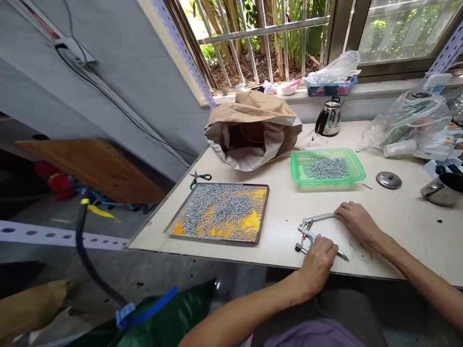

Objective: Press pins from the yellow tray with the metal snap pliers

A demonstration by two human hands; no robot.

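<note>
A silver plier-like hand tool [310,222] with a spring between its arms lies near the front edge of the table, its two handles spread wide. My left hand [320,260] is curled around the lower handle, whose pointed tip sticks out past the fingers. At the end of the upper handle, my right hand [356,219] has its fingers closed over the metal. Left of the tool sits a shallow tray [264,214] with a yellow bottom, covered in small silver metal pins [231,207]. More such pins lie in a green plastic basket [327,183] behind my right hand.
Green-handled scissors [198,178] lie behind the tray. A brown paper bag [253,120] gapes open toward me. Farther back stands a steel kettle [330,118]. To the right are a round metal lid [388,180], a steel pot [443,190] and plastic bags [408,120].
</note>
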